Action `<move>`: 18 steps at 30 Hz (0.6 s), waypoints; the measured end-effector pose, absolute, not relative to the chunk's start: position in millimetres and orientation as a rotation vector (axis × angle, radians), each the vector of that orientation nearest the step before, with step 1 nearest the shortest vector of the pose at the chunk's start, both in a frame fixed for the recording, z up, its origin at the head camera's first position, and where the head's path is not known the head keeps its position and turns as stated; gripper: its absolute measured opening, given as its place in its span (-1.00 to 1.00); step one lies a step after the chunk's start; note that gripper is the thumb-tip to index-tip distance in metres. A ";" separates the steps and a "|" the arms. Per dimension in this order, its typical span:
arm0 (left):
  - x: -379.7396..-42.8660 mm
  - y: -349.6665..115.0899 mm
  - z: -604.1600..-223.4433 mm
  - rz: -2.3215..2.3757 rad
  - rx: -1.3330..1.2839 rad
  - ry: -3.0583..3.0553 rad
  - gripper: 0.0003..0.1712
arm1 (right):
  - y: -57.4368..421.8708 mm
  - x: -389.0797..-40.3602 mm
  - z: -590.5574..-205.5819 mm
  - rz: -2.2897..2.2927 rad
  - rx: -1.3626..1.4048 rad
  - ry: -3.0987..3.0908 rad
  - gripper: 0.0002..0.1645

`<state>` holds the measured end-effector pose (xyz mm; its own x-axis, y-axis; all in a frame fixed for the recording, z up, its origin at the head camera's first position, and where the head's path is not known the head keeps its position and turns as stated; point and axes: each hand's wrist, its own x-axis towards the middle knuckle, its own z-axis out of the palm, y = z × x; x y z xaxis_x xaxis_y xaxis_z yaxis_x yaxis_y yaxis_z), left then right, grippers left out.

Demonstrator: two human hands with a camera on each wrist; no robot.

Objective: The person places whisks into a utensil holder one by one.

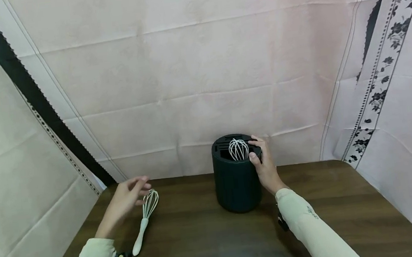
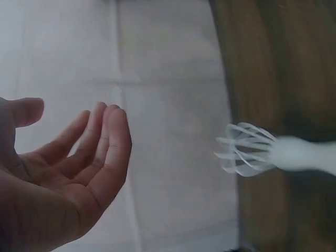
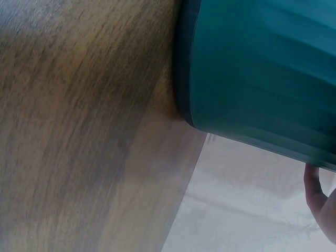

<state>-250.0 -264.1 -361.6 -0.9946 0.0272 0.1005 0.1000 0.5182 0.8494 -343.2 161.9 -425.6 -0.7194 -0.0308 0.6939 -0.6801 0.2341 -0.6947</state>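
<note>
A dark green ribbed utensil holder stands upright on the table, its slotted top facing up. The wire head of a white whisk sticks out of its opening; the handle is hidden inside. My right hand grips the holder's upper right side, thumb toward the front and fingers over the rim. In the right wrist view the holder's green wall fills the upper right. A second white whisk lies at the left of the table. My left hand hovers by its wires, fingers loosely bent, holding nothing.
The brown wooden table has its back edge against a pale hanging cloth. More cloth hangs at both sides, the right one with a floral border. A dark strip runs down the left corner.
</note>
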 end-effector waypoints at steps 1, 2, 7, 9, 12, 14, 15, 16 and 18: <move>-249.5 -269.7 -366.3 -1.517 -0.075 -2.684 -0.33 | 162.0 -343.8 -424.8 1.519 0.653 -1.959 -0.43; -249.4 -275.0 -370.9 -1.534 -0.049 -2.695 -0.32 | 162.1 -344.2 -423.7 1.518 0.654 -1.961 -0.43; -252.3 -294.1 -394.5 -1.643 0.046 -2.748 -0.28 | 163.2 -344.9 -417.6 1.504 0.639 -1.952 -0.42; -251.4 -300.0 -403.9 -1.683 0.111 -2.766 -0.28 | 162.7 -344.0 -418.3 1.500 0.636 -1.954 -0.41; -247.6 -307.9 -416.3 -1.697 0.225 -2.808 -0.29 | 160.7 -341.7 -422.8 1.507 0.637 -1.972 -0.40; -244.9 -311.2 -422.3 -1.687 0.281 -2.848 -0.30 | 159.6 -340.1 -425.9 1.519 0.631 -1.986 -0.40; -244.4 -311.7 -424.6 -1.683 0.297 -2.863 -0.30 | 159.3 -339.4 -426.7 1.527 0.626 -1.987 -0.41; -244.0 -311.7 -427.0 -1.679 0.305 -2.875 -0.30 | 159.3 -339.3 -426.8 1.530 0.622 -1.984 -0.41; -243.9 -309.9 -430.1 -1.664 0.313 -2.899 -0.31 | 159.9 -339.4 -425.3 1.533 0.621 -1.977 -0.42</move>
<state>-243.9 -309.9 -430.1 -0.9597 -0.0531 -0.2759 -0.2651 0.4969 0.8263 -339.4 159.9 -425.3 -0.7381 -0.0233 0.6743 -0.6588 0.2402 -0.7129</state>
